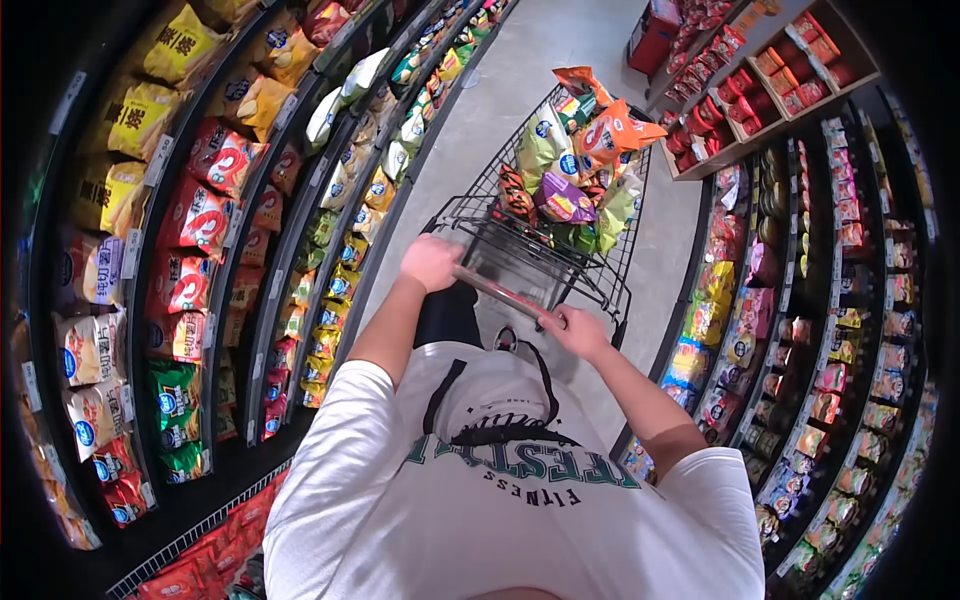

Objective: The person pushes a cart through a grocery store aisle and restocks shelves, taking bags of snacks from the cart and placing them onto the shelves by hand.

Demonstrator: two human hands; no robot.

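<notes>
A black wire shopping cart point(483, 208) stands in front of me, heaped with snack bags. Among them are an orange bag point(612, 136), a purple bag point(565, 200) and a light green bag point(543, 140). My left hand point(432, 262) is wrapped round the left end of the cart handle point(500, 291). At the handle's right end, my right hand point(577, 330) is closed on the bar. The middle of the handle shows between the two hands.
Shelves of snack bags point(185, 280) line the left side. More packed shelves point(745, 330) curve along the right. A wooden display point(850, 75) with red packets stands at the upper right. Grey floor point(440, 190) runs between the shelves. A wire rack point(190, 540) holds red packets at lower left.
</notes>
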